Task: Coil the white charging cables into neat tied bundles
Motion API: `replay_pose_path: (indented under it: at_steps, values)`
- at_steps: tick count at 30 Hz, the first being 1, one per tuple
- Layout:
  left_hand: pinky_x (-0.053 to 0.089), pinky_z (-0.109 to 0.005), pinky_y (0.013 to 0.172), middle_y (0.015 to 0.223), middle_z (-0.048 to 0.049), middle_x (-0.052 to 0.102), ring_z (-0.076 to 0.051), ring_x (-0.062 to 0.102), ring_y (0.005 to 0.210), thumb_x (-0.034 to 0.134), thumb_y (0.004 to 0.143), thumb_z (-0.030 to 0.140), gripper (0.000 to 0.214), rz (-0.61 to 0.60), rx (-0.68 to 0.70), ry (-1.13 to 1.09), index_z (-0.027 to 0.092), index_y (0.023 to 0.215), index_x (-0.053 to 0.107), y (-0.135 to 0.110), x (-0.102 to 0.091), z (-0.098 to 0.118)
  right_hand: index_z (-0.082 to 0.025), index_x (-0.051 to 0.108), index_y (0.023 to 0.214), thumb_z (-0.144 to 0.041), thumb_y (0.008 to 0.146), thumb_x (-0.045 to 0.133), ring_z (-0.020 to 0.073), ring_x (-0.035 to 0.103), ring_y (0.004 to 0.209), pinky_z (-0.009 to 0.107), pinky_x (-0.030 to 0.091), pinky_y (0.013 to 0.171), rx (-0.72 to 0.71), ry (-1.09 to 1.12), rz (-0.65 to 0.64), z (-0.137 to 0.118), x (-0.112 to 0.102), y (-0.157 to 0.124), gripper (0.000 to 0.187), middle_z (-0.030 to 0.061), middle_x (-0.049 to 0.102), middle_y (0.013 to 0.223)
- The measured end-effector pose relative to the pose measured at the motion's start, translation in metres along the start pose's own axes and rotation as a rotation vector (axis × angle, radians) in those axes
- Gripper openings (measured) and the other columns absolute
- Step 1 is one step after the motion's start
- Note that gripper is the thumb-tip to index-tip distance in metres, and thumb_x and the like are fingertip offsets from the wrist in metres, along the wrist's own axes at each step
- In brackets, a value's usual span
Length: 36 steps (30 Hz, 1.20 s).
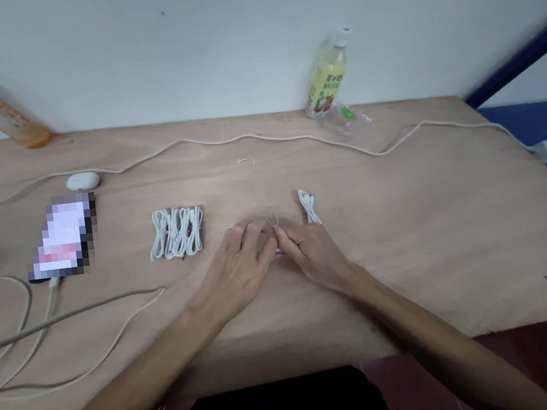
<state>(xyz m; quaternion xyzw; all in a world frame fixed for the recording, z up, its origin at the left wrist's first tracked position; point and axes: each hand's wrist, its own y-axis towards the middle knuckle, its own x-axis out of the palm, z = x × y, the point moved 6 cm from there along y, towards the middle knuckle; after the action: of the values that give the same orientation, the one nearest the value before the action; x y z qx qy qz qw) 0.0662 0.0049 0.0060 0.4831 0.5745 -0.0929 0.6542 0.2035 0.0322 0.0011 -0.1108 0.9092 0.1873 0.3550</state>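
My left hand (pixel 240 261) and my right hand (pixel 311 250) rest together on the wooden table (pixel 403 216), fingertips meeting around a coiled white cable (pixel 308 205) whose loop end sticks out past my right hand. A thin wire twist tie (pixel 272 220) stands up between my fingertips, pinched by the right fingers. My left fingers are curled down on the cable's hidden part. A row of several bundled white cables (pixel 176 232) lies just left of my left hand.
A phone (pixel 63 235) with a plugged-in cable lies at the left, a white earbud case (pixel 83 181) behind it. A long white cord (pixel 246 139) runs across the back. Two bottles (pixel 327 80) stand by the wall. A loose twist tie (pixel 247 161) lies mid-table.
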Motion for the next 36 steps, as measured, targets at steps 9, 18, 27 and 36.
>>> replay_pose_path:
  at_steps: [9, 18, 27, 36]
  values:
    - [0.046, -0.039, 0.082, 0.087, -0.0067, 0.07, -0.026, 0.064, 0.086, 0.035, 0.118, 0.012, 0.034, -0.146, 0.091, -0.111, 0.014, 0.109, 0.067, 0.005, -0.004, 0.002, -0.025, 0.033, 0.06, -0.047, 0.119, 0.031, 0.0123, 0.032, 0.049, 0.033, 0.027, 0.055, -0.005, -0.036, 0.008, 0.0, -0.002, -0.002, 0.063, -0.0036, 0.039, 0.052]
    - [0.048, -0.041, 0.078, 0.085, -0.0085, 0.07, -0.029, 0.062, 0.083, 0.036, 0.114, 0.01, 0.033, -0.201, 0.054, 0.056, 0.016, 0.106, 0.067, 0.004, 0.004, 0.007, -0.025, 0.035, 0.058, -0.043, 0.119, 0.035, 0.0125, 0.03, 0.048, 0.033, 0.026, 0.053, 0.026, -0.111, 0.002, 0.003, -0.002, -0.001, 0.064, -0.0043, 0.034, 0.049]
    - [0.048, -0.044, 0.083, 0.109, -0.0155, 0.076, -0.031, 0.065, 0.098, 0.039, 0.112, 0.011, 0.035, -0.147, 0.026, 0.119, 0.013, 0.124, 0.072, 0.002, 0.004, 0.007, -0.025, 0.028, 0.06, -0.048, 0.119, 0.031, 0.0122, 0.032, 0.049, 0.032, 0.024, 0.051, 0.024, -0.014, -0.056, 0.003, -0.003, -0.001, 0.064, -0.0033, 0.036, 0.051]
    - [0.04, -0.041, 0.076, 0.082, -0.0075, 0.068, -0.028, 0.06, 0.082, 0.033, 0.119, 0.018, 0.039, -0.171, 0.066, -0.106, 0.016, 0.098, 0.066, 0.001, 0.01, 0.004, -0.023, 0.041, 0.06, -0.051, 0.119, 0.035, 0.0125, 0.041, 0.052, 0.032, 0.031, 0.057, 0.027, 0.03, -0.072, 0.001, -0.005, -0.001, 0.065, -0.0021, 0.047, 0.055]
